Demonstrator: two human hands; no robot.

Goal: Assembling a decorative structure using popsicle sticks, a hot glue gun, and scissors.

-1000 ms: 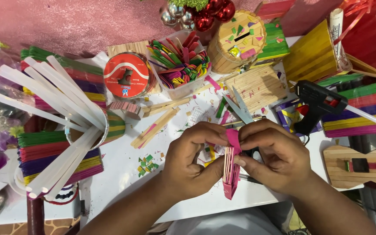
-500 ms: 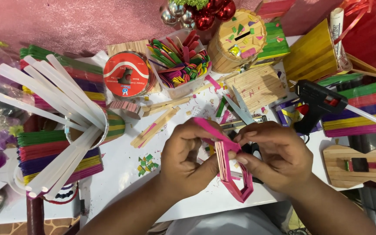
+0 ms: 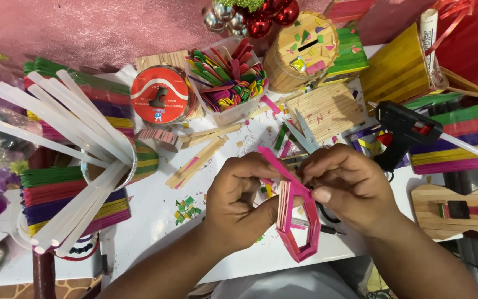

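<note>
From the head view, I see both hands gripping the pink stick frame (image 3: 297, 221) above the tabletop (image 3: 156, 221): left hand (image 3: 239, 205) on its left edge, right hand (image 3: 349, 191) pinching the top, its long axis pointing toward me.

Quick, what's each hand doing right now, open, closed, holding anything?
Left hand: closed, gripping the pink stick frame from its left side.
Right hand: closed, pinching the same frame at its top.
</note>
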